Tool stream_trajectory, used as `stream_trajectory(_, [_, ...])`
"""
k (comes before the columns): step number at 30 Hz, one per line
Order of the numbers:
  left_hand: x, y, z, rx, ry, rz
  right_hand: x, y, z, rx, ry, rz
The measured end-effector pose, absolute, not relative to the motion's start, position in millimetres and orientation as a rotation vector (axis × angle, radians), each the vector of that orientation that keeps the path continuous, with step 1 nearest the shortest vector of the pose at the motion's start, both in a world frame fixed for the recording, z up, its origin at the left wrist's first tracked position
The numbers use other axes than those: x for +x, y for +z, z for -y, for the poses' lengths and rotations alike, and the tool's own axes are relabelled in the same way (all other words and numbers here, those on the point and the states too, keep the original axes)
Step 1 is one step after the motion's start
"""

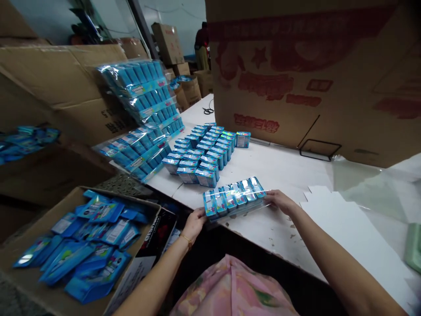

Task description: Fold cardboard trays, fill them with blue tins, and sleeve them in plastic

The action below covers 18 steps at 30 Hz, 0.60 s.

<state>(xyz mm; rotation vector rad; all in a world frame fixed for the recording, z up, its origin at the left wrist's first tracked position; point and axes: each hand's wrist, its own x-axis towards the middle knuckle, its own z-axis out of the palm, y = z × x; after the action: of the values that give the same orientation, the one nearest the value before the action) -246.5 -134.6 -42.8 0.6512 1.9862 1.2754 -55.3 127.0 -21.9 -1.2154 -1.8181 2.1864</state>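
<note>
A clear plastic tray with a row of several small blue packets sits at the table's near edge, tilted toward me. At its left end, my left hand grips the side with closed fingers. My right hand pinches the clear plastic at the right end. Just beyond the tray, many blue packets stand upright in close rows. To the left of these rows lean stacked clear trays filled with blue packets.
An open carton of loose blue packets stands at lower left. A big printed cardboard box rises along the table's back. Scissors, a black wire stand and white card sheets lie on the table. A person stands far back.
</note>
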Motion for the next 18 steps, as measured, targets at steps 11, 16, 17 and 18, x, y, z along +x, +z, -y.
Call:
stream_trajectory(11, [-253.3, -49.2, 135.3, 0.889, 1.07, -2.098, -61.5, -16.4, -130.0, -1.2, 2.149, 2.005])
stream_trajectory(16, [-255.7, -50.6, 133.9, 0.928, 1.001, -2.128, -64.2, -15.7, -130.6, -1.204, 2.167, 1.999])
stream_trajectory(17, [-255.7, -50.4, 133.5, 0.937, 0.988, -2.135, -64.6, -16.0, -131.0, -1.208, 2.161, 2.004])
stream_trajectory(18, [-255.6, -50.1, 133.1, 0.945, 0.978, -2.141, -64.9, -16.4, -131.5, -1.212, 2.152, 2.015])
